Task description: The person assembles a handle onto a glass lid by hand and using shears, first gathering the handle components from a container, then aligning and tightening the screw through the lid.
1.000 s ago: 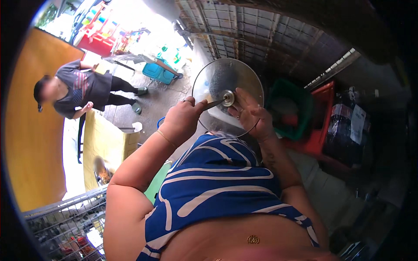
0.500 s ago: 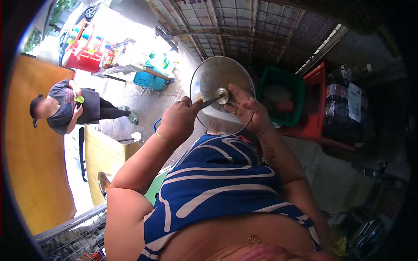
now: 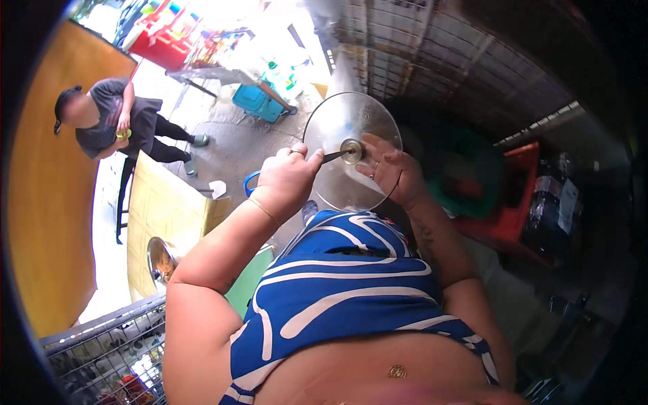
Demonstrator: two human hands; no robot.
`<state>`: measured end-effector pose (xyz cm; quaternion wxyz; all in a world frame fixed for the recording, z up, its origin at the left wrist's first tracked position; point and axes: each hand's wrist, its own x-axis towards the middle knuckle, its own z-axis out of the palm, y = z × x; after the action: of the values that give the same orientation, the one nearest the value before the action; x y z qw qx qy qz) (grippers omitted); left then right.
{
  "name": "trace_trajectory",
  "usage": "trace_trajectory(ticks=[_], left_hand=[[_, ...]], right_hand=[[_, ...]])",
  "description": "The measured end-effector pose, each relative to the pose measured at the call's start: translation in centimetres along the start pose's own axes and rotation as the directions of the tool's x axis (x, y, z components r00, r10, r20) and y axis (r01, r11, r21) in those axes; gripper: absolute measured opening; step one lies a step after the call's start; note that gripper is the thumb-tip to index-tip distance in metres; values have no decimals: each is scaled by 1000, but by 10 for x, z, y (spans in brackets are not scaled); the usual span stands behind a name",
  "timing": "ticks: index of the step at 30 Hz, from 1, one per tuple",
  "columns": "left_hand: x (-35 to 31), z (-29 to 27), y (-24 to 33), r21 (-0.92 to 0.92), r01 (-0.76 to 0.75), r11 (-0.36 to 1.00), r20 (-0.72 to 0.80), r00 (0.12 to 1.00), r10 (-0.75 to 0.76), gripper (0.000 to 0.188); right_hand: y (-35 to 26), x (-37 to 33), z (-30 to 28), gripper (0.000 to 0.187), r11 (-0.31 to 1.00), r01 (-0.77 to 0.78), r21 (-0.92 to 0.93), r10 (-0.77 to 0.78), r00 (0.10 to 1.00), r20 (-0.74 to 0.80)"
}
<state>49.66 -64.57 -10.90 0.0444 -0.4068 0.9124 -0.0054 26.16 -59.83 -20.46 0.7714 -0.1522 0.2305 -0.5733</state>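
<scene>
A round glass lid [image 3: 337, 121] with a thin rim is held up in front of my chest. My right hand [image 3: 398, 177] grips its right side, with fingers behind the glass showing through and the thumb on the near side. In the middle of the lid is a round metal fitting [image 3: 351, 151]. My left hand [image 3: 291, 177] is closed around scissors, whose blue loop handle [image 3: 250, 183] sticks out beyond the wrist side. Their dark pointed blade [image 3: 333, 156] reaches to the fitting, the tip at its centre.
Another person [image 3: 111, 118] stands at left beside a yellowish table [image 3: 158, 209]. A round metal-rimmed object [image 3: 160, 260] is near the table's front. A wire basket [image 3: 115, 351] is lower left, a teal bin [image 3: 256, 101] beyond, green [image 3: 489, 196] and red [image 3: 530, 175] crates right.
The view has turned, shifting the surroundings. Both hands and the lid appear slightly farther right, with the blade tip still at the fitting. The other person's arms and legs have changed position.
</scene>
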Motion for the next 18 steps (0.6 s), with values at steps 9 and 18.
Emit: trace_trajectory(ticks=[9, 18], left_hand=[[-50, 37, -127, -89, -6, 996, -24, 1000, 4, 42], [-63, 48, -211, -39, -171, 984, -3, 985, 171, 38]], right_hand=[[78, 81, 45, 73, 987, -143, 75, 142, 990, 23], [146, 124, 99, 76, 983, -78, -163, 60, 992, -109]])
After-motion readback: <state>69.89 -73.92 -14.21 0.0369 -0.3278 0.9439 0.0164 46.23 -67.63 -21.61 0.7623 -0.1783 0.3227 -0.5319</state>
